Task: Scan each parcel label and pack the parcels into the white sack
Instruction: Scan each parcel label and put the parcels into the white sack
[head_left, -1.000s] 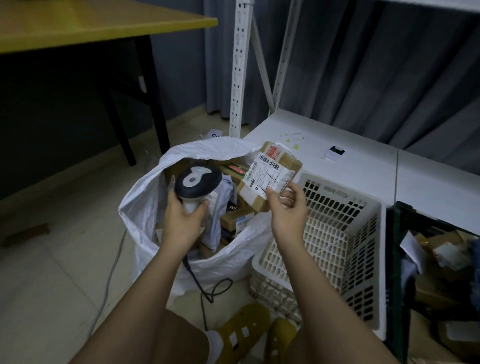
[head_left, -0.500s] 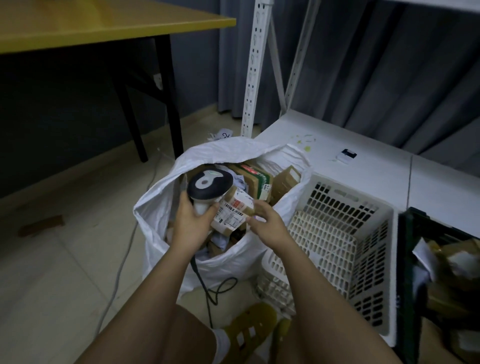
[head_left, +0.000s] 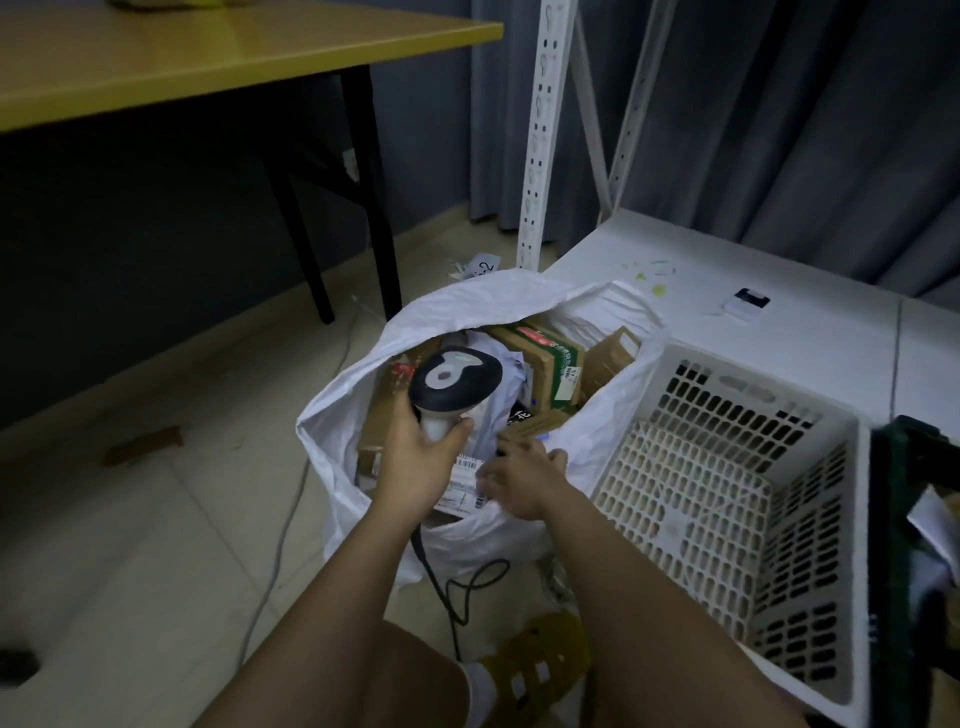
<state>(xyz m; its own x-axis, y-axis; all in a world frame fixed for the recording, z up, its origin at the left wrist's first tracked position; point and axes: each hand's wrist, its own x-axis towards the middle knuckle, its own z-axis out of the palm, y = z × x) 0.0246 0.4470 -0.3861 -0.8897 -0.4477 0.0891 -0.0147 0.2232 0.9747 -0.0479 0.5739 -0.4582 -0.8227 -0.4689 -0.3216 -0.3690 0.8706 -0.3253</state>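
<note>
The white sack stands open on the floor, holding several cardboard parcels. Over its mouth my left hand grips the handle of the black-and-white barcode scanner. My right hand reaches into the sack and holds the right edge of a small labelled parcel, which lies low inside, near the front wall. The hand is blurred, and most of this parcel is hidden by both hands.
A white perforated basket lies right of the sack, beside a dark crate with more parcels. Behind them is a white shelf board with an upright post. A yellow table stands at the left. The scanner cable trails on the floor.
My right hand has brought the labelled parcel down from in front of the scanner into the sack. The left hand with the scanner has stayed over the sack's mouth.
</note>
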